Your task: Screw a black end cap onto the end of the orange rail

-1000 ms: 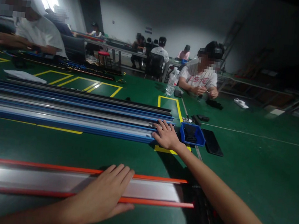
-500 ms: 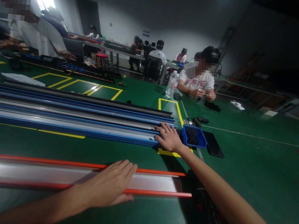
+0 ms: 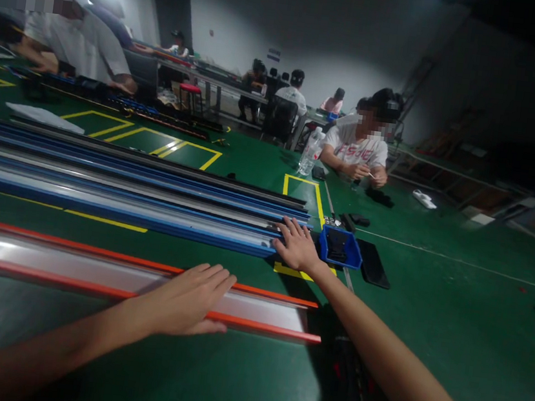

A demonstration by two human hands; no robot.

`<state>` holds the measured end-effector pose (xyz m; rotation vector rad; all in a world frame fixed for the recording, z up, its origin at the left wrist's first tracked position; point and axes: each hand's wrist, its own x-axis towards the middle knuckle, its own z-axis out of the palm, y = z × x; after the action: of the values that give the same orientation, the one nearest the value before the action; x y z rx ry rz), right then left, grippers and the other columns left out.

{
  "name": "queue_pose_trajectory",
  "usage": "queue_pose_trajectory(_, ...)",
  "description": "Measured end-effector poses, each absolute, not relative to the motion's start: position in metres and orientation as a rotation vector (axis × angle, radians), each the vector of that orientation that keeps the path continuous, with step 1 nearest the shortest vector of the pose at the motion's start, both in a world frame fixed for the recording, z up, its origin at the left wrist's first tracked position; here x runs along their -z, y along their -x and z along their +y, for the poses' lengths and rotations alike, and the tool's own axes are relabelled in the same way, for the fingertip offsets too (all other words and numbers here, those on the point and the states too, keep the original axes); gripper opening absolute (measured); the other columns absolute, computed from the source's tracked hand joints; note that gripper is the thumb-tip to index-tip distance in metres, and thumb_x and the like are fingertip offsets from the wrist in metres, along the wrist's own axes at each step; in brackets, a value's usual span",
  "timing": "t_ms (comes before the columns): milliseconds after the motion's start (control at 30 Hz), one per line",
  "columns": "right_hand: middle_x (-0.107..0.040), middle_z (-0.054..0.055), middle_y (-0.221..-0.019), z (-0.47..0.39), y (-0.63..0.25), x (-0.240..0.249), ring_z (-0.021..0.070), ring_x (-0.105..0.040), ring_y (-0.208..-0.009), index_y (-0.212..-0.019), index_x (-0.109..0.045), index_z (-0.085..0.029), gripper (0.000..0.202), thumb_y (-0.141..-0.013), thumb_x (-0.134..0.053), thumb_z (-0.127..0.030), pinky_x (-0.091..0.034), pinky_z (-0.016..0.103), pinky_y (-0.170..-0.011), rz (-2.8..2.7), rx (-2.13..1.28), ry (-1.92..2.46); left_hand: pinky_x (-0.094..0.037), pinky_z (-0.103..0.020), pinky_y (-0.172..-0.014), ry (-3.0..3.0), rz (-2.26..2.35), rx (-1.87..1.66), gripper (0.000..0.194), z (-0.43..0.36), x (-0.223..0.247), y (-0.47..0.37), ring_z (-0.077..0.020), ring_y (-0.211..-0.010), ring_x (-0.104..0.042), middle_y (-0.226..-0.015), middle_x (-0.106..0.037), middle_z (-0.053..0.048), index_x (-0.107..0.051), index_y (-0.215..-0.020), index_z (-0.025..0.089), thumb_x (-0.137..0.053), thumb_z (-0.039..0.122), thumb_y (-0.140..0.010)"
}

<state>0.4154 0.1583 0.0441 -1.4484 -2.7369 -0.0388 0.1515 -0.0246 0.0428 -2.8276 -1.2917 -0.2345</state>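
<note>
A long pale metal profile [image 3: 254, 309] with orange edges lies across the table in front of me. My left hand [image 3: 192, 298] spans it near its right end, fingers together over the far edge and thumb by the near edge. Beyond it, several long blue-edged profiles [image 3: 150, 202] lie side by side. On their right ends rests my right hand [image 3: 298, 246], flat with fingers spread. Just right of that hand stands a blue bin [image 3: 350, 259] holding black parts [image 3: 337, 243], whose kind I cannot make out.
The green table [image 3: 454, 301] has yellow tape outlines [image 3: 318, 207]. A black phone-like slab [image 3: 374, 264] lies beside the bin. Farther back are a water bottle [image 3: 311, 154] and a seated person [image 3: 359, 143] handling something thin. Another person [image 3: 89, 42] works at the far left.
The view has tilted. My left hand and the orange-edged profile have shifted slightly left and closer to the blue-edged profiles. My right hand stays on the blue-edged profiles' ends.
</note>
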Motion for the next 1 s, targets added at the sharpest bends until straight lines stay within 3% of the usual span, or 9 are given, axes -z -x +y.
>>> queue_pose_trajectory(333,-0.035,0.011,-0.171,0.157,-0.413,-0.045,0.0319,-0.027,-0.160,-0.165,-0.034,-0.015,0.069,-0.104,-0.037,-0.048,-0.022,0.052,-0.128,-2.628,-0.011,1.421,-0.049,-0.046,-0.103,2.799,-1.354,0.096,0.081,-0.015,-0.052,-0.151,-0.0340,-0.122,-0.064,-0.135,-0.068,-0.021,-0.056,-0.145,0.008,-0.057,0.070,-0.094)
queue_pose_trajectory(767,-0.034,0.013,-0.172,0.161,-0.412,-0.057,0.0336,-0.028,-0.159,-0.163,-0.038,-0.014,0.069,-0.103,-0.047,-0.047,-0.022,0.051,-0.127,-2.665,-0.074,1.444,-0.053,-0.048,-0.099,2.746,-1.348,0.110,0.082,0.002,-0.054,-0.150,-0.0355,-0.115,-0.066,-0.129,-0.069,-0.022,-0.057,-0.143,0.004,-0.059,0.069,-0.093)
queue_pose_trajectory(1000,-0.040,0.022,-0.167,0.124,-0.415,-0.082,0.0376,-0.026,-0.159,-0.157,-0.045,-0.010,0.058,-0.107,-0.043,-0.041,-0.012,0.059,-0.129,-2.517,-0.139,1.454,-0.053,-0.046,-0.101,2.763,-1.360,0.094,0.081,0.002,-0.055,-0.147,-0.0351,-0.119,-0.065,-0.132,-0.068,-0.023,-0.056,-0.144,0.005,-0.058,0.069,-0.094)
